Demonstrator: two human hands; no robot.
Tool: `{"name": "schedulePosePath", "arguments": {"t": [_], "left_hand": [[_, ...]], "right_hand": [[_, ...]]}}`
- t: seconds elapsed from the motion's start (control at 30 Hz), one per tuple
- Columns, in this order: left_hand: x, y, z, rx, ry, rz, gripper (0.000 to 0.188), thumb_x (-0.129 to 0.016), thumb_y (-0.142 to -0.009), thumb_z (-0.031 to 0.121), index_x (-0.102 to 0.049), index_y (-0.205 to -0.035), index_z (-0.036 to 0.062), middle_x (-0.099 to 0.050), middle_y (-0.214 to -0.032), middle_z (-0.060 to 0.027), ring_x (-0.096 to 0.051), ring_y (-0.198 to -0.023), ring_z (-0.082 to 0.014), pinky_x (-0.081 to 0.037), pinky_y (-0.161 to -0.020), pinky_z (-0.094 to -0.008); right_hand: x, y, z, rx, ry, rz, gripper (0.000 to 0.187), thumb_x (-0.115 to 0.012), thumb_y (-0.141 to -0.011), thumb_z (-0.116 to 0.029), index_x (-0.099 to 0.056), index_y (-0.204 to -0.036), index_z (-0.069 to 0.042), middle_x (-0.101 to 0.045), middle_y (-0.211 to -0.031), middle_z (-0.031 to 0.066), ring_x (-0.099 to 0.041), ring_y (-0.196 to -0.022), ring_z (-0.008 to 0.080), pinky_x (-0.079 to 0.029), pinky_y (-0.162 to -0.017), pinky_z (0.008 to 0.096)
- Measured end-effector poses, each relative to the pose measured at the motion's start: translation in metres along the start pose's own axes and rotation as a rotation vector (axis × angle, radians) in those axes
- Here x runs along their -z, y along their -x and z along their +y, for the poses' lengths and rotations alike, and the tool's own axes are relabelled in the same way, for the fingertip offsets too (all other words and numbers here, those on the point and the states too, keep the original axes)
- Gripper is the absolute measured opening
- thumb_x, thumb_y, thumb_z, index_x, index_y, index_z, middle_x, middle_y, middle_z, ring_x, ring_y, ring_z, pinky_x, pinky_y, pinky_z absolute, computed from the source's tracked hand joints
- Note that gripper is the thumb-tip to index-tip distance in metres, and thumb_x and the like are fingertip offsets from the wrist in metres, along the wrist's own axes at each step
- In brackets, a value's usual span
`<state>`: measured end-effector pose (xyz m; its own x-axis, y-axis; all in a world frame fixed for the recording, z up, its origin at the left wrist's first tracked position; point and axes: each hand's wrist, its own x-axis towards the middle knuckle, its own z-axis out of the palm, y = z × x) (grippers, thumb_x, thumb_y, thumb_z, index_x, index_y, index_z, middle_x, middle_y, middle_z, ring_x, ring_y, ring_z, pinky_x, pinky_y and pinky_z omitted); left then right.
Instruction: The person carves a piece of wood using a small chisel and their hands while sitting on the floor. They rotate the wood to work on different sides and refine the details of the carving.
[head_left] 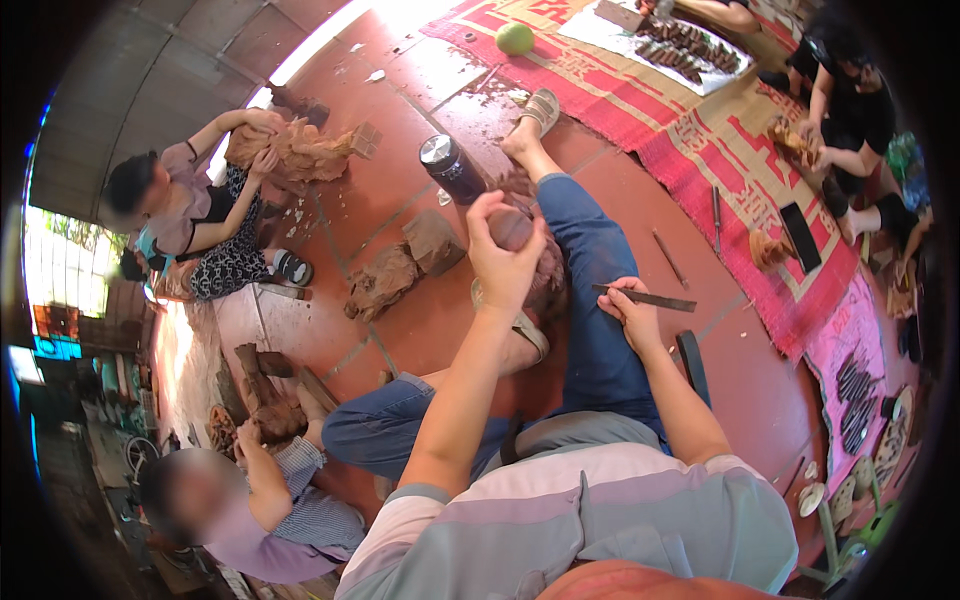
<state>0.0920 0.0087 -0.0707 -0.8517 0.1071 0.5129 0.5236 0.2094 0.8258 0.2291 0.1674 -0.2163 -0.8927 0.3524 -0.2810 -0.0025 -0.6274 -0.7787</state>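
My left hand (503,255) is raised between my knees, thumb and fingers curled round the rounded end of a reddish-brown wood carving (548,275). The rest of the carving lies between my legs, partly hidden by my hand and wrist. Over my right shin, my right hand (630,310) grips a flat, dark file (664,301) that points to the right, apart from the carving. Just beyond my left hand stands a dark flask (455,172) with a silver lid. Two rough wood blocks (385,281) lie on the tiles to its left.
People at the left handle a large wood carving (300,150) and a smaller one (275,415). A red patterned mat (690,150) spreads right, bearing a chisel (716,218) and a dark slab (800,237). A thin tool (669,256) lies on the tiles. Several tools rest on pink cloth (835,335).
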Motion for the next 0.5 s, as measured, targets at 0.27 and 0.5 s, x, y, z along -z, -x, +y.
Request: {"name": "schedulePosePath", "arguments": {"t": [0.27,0.5], "left_hand": [[0.014,0.02,0.007,0.041,0.092,-0.189,0.045,-0.077,-0.074,0.0,-0.054,-0.112,0.0066,-0.06,-0.099,-0.0033,-0.058,-0.094,-0.0125,-0.047,-0.085,-0.0285],[0.034,-0.002,0.011,-0.086,0.01,-0.239,0.023,-0.07,-0.084,0.008,-0.061,-0.104,0.0031,-0.06,-0.099,-0.0088,-0.06,-0.092,-0.021,-0.047,-0.085,-0.0311]], "right_hand": [[-0.01,0.002,0.004,0.036,0.038,0.038,0.023,-0.061,-0.094,-0.006,-0.055,-0.115,0.001,-0.062,-0.097,0.0085,-0.067,-0.084,0.0147,-0.06,-0.082,0.0308],[-0.01,-0.002,0.01,0.021,-0.068,0.047,0.017,-0.059,-0.097,-0.008,-0.057,-0.112,0.001,-0.062,-0.104,0.0104,-0.066,-0.097,0.0185,-0.058,-0.086,0.033]]}}
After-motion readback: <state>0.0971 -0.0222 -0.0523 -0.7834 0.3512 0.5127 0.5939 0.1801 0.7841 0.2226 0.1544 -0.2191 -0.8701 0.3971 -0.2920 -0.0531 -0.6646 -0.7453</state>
